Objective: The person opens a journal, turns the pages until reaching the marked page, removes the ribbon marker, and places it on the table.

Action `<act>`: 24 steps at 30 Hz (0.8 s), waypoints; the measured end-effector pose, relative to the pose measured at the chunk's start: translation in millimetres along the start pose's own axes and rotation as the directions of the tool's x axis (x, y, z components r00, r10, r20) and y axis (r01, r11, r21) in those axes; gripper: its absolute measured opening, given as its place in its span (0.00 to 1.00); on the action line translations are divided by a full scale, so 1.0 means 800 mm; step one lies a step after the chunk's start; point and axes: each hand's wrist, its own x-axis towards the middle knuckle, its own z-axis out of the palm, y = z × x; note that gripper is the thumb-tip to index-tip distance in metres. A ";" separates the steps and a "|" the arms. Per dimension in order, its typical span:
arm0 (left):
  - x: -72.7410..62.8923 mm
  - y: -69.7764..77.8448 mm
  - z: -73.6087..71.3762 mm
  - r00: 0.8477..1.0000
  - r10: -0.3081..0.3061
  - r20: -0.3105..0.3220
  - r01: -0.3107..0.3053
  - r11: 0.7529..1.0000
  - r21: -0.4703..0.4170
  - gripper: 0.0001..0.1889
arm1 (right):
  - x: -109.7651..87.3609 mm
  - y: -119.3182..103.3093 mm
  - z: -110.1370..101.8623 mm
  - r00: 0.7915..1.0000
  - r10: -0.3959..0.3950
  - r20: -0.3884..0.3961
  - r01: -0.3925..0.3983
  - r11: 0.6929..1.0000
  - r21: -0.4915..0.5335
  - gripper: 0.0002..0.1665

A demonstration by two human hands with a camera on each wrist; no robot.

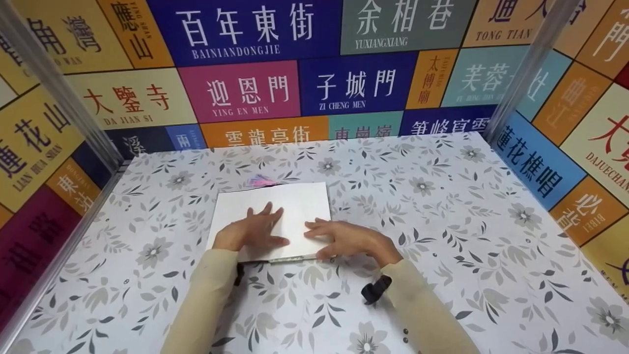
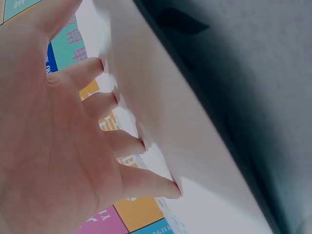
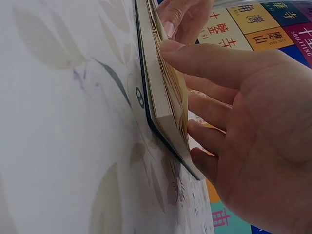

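1. A book (image 1: 295,201) lies on the flowery worktop (image 1: 442,221), in front of the person. A big white side faces up.
2. Its long way looks to go from left to right. The right end sits a tiny bit farther away, so the book is slightly turned.
3. The near edge shows lots of thin pages (image 3: 173,92), with a dark cover (image 3: 168,141) under them.
4. The left hand (image 1: 253,231) is on the left part of the book. Its fingers (image 2: 151,180) are spread wide with gaps between them, and the tips press on the white side.
5. The right hand (image 1: 346,238) is at the right end. Its fingers (image 3: 209,109) are a little bent and touch the top, and its thumb (image 3: 209,58) is by the near edge of the pages. It does not grip the book.
6. A pink and purple thing (image 1: 263,181) peeks out behind the far edge. Most of it is hidden, so I cannot tell what it is.
7. Past the worktop is a wall (image 1: 241,93) of bright signs.
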 end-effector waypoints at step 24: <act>-0.001 -0.003 0.001 0.999 0.046 -0.009 -0.046 0.999 -0.018 0.50 | 0.002 0.014 -0.007 0.966 -0.125 -0.228 0.116 0.992 -0.056 0.14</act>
